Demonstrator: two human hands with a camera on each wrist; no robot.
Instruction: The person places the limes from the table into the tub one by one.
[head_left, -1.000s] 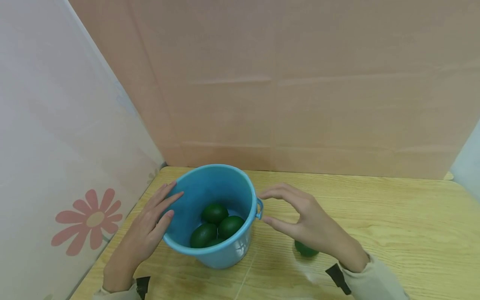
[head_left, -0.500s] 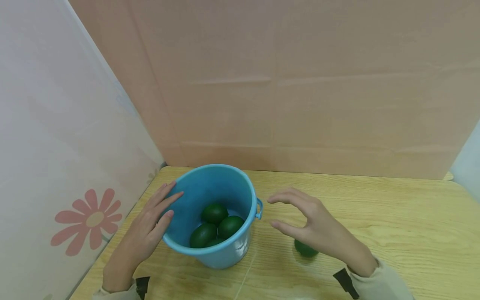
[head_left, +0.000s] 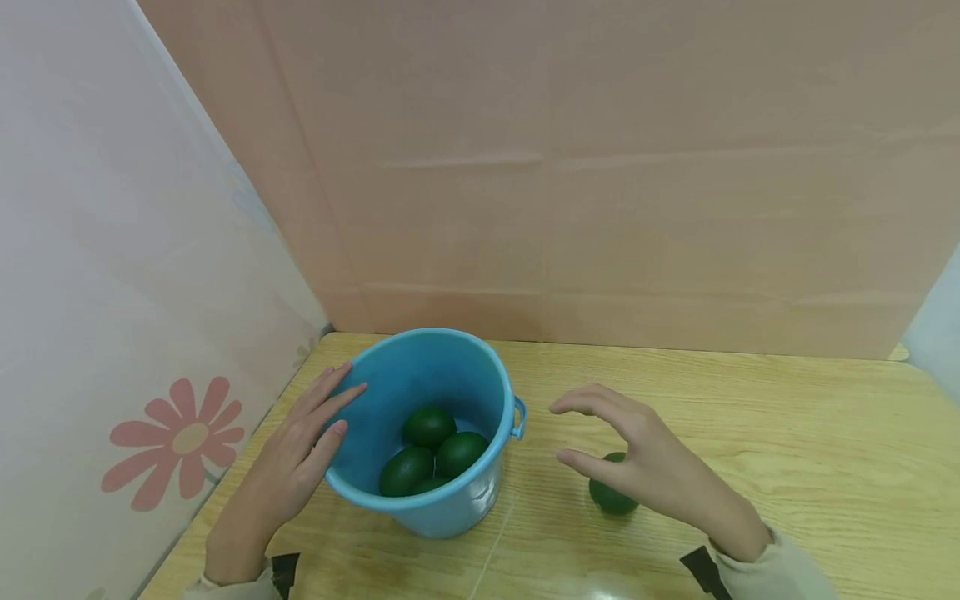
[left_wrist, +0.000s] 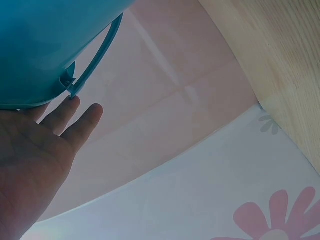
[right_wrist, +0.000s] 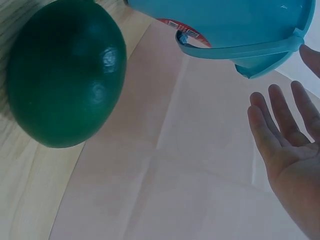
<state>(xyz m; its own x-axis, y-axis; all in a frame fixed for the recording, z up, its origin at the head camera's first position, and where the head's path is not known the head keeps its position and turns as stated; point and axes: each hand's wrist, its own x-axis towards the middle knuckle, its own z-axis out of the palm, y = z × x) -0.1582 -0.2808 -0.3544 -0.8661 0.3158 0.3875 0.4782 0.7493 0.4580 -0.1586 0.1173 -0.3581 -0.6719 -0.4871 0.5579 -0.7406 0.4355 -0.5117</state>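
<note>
A light blue bucket [head_left: 448, 508] stands on the wooden table, tilted a little in the head view. Several dark green, smooth oval fruits [head_left: 429, 427] lie inside it, one partly hidden under the others. My left hand [head_left: 281, 471] rests against the bucket's left side, fingers extended at the rim. In the left wrist view these fingers reach beside the bucket's handle [left_wrist: 100, 52]. To the bucket's right, my right hand [head_left: 645, 454] hovers with fingers spread and nothing between them. Another green oval fruit [head_left: 611, 493] lies on the table, partly covered by that hand.
The wood-grain table [head_left: 787, 450] stretches to the right. A pinkish-brown sheet [head_left: 600, 208] hangs along its back edge. At the left stands a pale wall panel [head_left: 135, 250] with a pink flower print [head_left: 180, 437].
My right hand has drawn away from the bucket's handle joint toward the right, uncovering more of the loose fruit. My left hand and the bucket have stayed put.
</note>
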